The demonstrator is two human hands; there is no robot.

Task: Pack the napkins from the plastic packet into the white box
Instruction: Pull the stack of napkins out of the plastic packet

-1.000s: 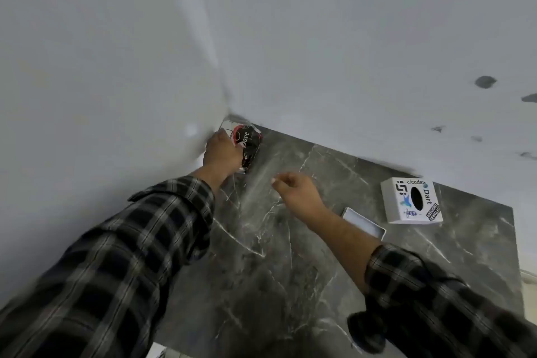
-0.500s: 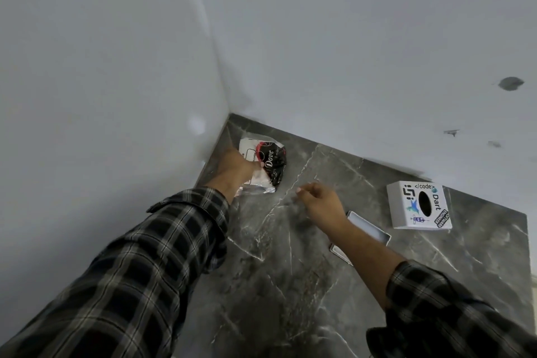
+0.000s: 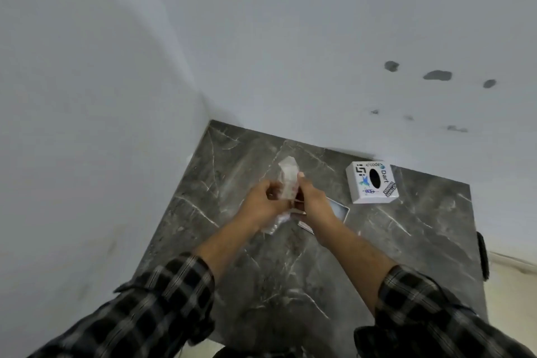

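Observation:
The clear plastic napkin packet (image 3: 287, 176) is held up over the middle of the dark marble table (image 3: 406, 241), its top end sticking out above my fingers. My left hand (image 3: 261, 203) grips its left side and my right hand (image 3: 312, 202) grips its right side. The packet's lower part is hidden between my hands. The white box (image 3: 372, 182), covered in stickers and with a black oval slot on top, stands on the table to the right of my hands, near the back wall.
A flat white lid or tray (image 3: 338, 209) lies on the table, partly hidden under my right wrist. White walls close the table at the left and back. The table's right edge borders a pale floor (image 3: 514, 285).
My left hand has lifted the packet from the back-left corner and brought it to the table's middle. My right hand has come in and taken hold of it too.

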